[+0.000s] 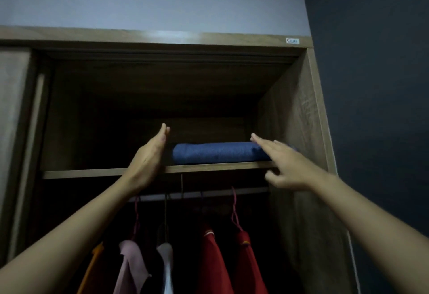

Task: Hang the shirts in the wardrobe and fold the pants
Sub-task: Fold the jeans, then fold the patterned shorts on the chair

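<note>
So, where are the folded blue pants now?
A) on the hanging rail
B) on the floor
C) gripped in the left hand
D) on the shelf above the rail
D: the blue pants lie folded on the shelf, above the rail of hanging shirts.

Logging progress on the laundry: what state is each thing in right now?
blue pants: folded, flat on the shelf
left hand: open, fingers straight, just clear of the pants' left end
right hand: open, fingers at the pants' right end, contact unclear
shirts: hanging from the rail
wardrobe door: open, standing at the left
</note>
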`<move>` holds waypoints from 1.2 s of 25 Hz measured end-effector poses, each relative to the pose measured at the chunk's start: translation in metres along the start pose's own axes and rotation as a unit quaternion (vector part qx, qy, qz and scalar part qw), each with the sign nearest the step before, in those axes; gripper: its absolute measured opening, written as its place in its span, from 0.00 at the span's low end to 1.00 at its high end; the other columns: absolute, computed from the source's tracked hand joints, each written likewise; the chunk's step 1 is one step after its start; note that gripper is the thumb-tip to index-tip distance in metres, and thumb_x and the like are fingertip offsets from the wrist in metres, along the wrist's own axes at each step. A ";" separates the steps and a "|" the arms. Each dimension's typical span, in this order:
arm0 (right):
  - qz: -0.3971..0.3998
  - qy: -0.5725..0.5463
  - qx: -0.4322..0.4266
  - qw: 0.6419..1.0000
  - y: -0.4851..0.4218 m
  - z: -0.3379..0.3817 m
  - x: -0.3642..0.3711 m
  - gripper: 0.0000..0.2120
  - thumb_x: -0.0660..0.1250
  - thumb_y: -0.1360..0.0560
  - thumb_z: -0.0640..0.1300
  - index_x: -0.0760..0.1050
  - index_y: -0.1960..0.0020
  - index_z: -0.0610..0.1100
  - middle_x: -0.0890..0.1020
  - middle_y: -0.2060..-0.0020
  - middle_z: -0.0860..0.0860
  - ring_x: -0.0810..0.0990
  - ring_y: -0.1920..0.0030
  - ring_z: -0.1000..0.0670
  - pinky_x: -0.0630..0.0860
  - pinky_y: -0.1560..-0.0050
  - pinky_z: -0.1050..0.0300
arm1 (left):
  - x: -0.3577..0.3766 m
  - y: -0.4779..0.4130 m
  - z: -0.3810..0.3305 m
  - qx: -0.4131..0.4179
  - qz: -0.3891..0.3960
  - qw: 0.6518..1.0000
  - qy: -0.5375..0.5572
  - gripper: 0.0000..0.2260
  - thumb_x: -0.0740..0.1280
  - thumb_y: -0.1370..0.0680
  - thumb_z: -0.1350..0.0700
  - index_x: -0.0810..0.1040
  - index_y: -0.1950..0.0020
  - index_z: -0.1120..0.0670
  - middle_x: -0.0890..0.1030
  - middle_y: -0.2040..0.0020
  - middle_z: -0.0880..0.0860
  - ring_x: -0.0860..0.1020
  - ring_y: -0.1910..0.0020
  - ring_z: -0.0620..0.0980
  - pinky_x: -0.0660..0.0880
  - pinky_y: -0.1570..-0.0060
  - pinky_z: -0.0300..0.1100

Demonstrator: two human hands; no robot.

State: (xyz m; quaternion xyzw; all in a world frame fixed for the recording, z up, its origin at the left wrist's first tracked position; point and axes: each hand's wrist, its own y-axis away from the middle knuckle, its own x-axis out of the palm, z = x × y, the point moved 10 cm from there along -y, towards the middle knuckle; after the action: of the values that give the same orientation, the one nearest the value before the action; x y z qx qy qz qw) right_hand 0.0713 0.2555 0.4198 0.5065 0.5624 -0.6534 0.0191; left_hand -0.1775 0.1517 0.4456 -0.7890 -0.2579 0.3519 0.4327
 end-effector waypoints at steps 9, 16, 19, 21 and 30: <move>-0.054 -0.150 -0.134 0.978 0.053 0.187 0.102 0.32 0.57 0.26 0.46 0.53 0.24 0.44 0.56 0.25 0.51 0.49 0.26 0.58 0.43 0.27 0.58 | -0.009 0.193 -0.006 0.152 0.058 0.936 -0.313 0.25 0.50 0.19 0.46 0.65 0.29 0.61 0.68 0.30 0.55 0.64 0.29 0.46 0.57 0.29 0.38; 0.120 -0.267 -0.171 0.941 0.188 0.370 0.245 0.31 0.56 0.26 0.50 0.55 0.25 0.41 0.58 0.25 0.46 0.56 0.25 0.49 0.48 0.28 0.52 | -0.063 0.452 0.114 -0.161 0.178 0.889 -0.390 0.30 0.42 0.19 0.42 0.72 0.32 0.59 0.74 0.33 0.56 0.73 0.35 0.51 0.66 0.35 0.42; 0.265 -0.291 -0.187 0.900 0.287 0.452 0.308 0.32 0.58 0.23 0.51 0.51 0.24 0.41 0.53 0.24 0.46 0.51 0.24 0.49 0.47 0.26 0.53 | -0.082 0.611 0.140 -0.328 0.281 0.818 -0.381 0.26 0.51 0.21 0.45 0.75 0.36 0.62 0.78 0.37 0.59 0.78 0.39 0.55 0.77 0.47 0.50; 0.351 -0.299 -0.207 0.863 0.357 0.505 0.342 0.33 0.56 0.22 0.53 0.48 0.24 0.41 0.49 0.23 0.48 0.47 0.23 0.51 0.43 0.27 0.56 | -0.093 0.707 0.140 -0.411 0.304 0.783 -0.354 0.27 0.54 0.24 0.46 0.74 0.35 0.63 0.76 0.35 0.60 0.77 0.39 0.57 0.76 0.46 0.51; 0.590 -0.272 -0.353 0.673 0.653 0.667 0.422 0.33 0.53 0.21 0.55 0.45 0.24 0.40 0.48 0.23 0.45 0.48 0.24 0.47 0.47 0.26 0.52 | -0.141 1.036 0.068 -0.691 0.326 0.579 -0.285 0.29 0.45 0.19 0.43 0.48 0.23 0.60 0.49 0.22 0.58 0.54 0.24 0.55 0.55 0.28 0.46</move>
State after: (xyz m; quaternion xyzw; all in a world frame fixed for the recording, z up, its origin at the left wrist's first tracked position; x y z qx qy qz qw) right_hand -0.1729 -0.2573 -0.4333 0.4883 0.3052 -0.3682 0.7300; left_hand -0.2114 -0.4245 -0.4286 -0.7395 -0.2582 0.3912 -0.4832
